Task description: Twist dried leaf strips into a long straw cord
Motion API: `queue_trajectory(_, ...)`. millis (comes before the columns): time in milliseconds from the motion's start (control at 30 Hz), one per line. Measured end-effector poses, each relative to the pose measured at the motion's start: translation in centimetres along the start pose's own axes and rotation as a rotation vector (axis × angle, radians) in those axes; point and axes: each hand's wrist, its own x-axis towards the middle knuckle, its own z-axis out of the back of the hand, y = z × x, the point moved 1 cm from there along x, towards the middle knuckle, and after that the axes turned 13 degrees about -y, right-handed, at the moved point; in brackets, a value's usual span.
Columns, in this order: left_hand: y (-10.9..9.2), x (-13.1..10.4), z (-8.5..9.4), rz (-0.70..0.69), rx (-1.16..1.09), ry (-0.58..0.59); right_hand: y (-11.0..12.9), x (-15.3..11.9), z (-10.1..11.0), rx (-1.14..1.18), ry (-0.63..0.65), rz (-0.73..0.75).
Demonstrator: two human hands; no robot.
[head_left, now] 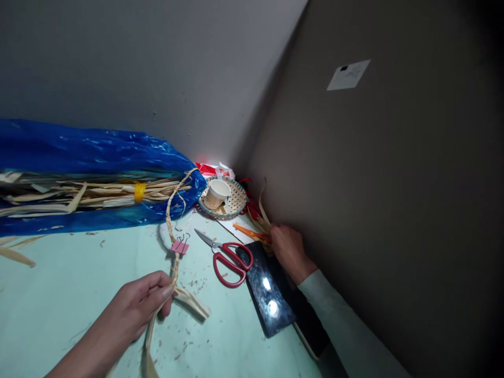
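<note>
The left hand [151, 299] is pinching the braid [170, 215] (pink clip [180, 247] attached); the right [289, 249] is touching strips [264, 218] by the wall [354, 173], its grip unclear.

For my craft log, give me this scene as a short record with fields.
left hand: pinching the braided cord
right hand: at dry strips by the wall
clip: pink, on the cord
scissors: red handles, on the table, touching a dark glossy object
basket: holds a paper cup
</note>
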Motion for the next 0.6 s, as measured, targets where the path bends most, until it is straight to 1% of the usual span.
queue_trajectory(133, 0.3, 0.1, 0.0, 0.011, 0.011, -0.007, -0.8, 0.4, 0.6, 0.149, -0.062, -0.061)
queue_trajectory(233, 0.4, 0.0, -0.1, 0.007, 0.005, -0.018, -1.2, 0.7, 2.0, 0.330, -0.137, -0.084)
queue_trajectory(300, 0.8, 0.1, -0.1, 0.006, 0.006, -0.034, -0.9, 0.6, 3.3, 0.500, -0.170, -0.065)
queue_trajectory(367, 1.2, 0.2, 0.0, 0.006, -0.001, -0.059, 0.0, 0.0, 4.3, 0.670, -0.154, -0.026)
queue_trajectory(433, 1.7, 0.3, 0.1, -0.002, -0.017, -0.068, 1.8, -1.1, 4.7, 0.920, -0.049, -0.011)
queue_trajectory(467, 1.8, 0.4, 0.1, 0.000, -0.021, -0.060, 2.8, -1.7, 4.5, 1.144, 0.056, -0.036)
queue_trajectory(533, 1.8, 0.3, 0.2, -0.004, -0.023, -0.035, 5.1, -3.0, 3.7, 1.513, 0.270, -0.111)
queue_trajectory(567, 1.7, 0.3, 0.2, -0.004, -0.019, -0.026, 6.1, -3.6, 3.1, 1.637, 0.357, -0.143)
queue_trajectory(600, 1.5, 0.2, 0.3, -0.009, -0.017, -0.025, 7.1, -4.2, 2.5, 1.701, 0.413, -0.160)
